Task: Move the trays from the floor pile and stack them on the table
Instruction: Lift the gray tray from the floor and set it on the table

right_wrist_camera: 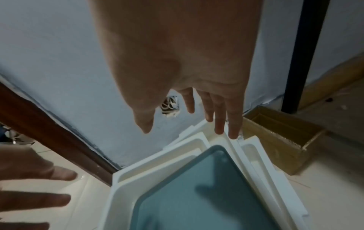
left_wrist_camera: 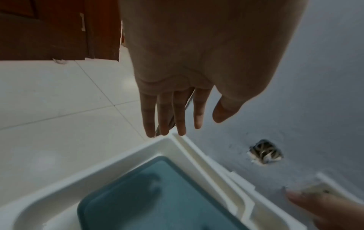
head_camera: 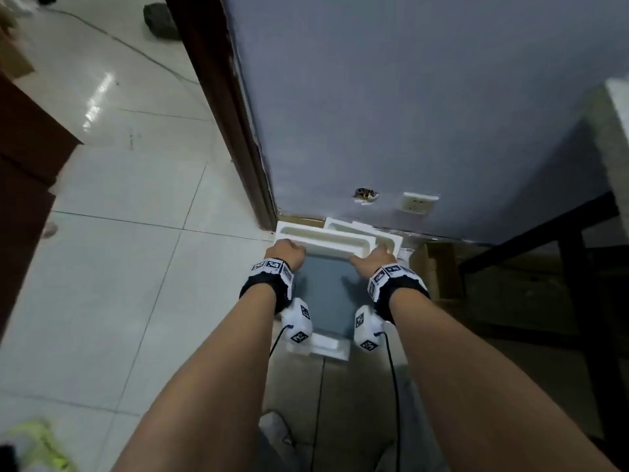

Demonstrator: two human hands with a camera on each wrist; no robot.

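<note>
A pile of white trays point(head_camera: 326, 238) lies on the floor against a blue-grey wall, its layers skewed against one another. A teal tray point(head_camera: 326, 291) lies flat on top of it, also in the left wrist view point(left_wrist_camera: 157, 194) and the right wrist view point(right_wrist_camera: 206, 194). My left hand point(head_camera: 289, 253) hovers over the pile's far left corner point(left_wrist_camera: 169, 140), its fingers point(left_wrist_camera: 163, 112) straight and holding nothing. My right hand point(head_camera: 374, 257) hovers over the far right corner, its fingers point(right_wrist_camera: 218, 112) straight above the white rims point(right_wrist_camera: 222, 140). Neither hand grips a tray.
A black-framed table point(head_camera: 544, 240) with a pale top point(head_camera: 616, 131) stands at the right. An open cardboard box point(head_camera: 435, 267) sits beside the pile under it. A brown door frame point(head_camera: 231, 131) rises at the left. The wall bears a socket point(head_camera: 418, 202) and a hole point(head_camera: 366, 195).
</note>
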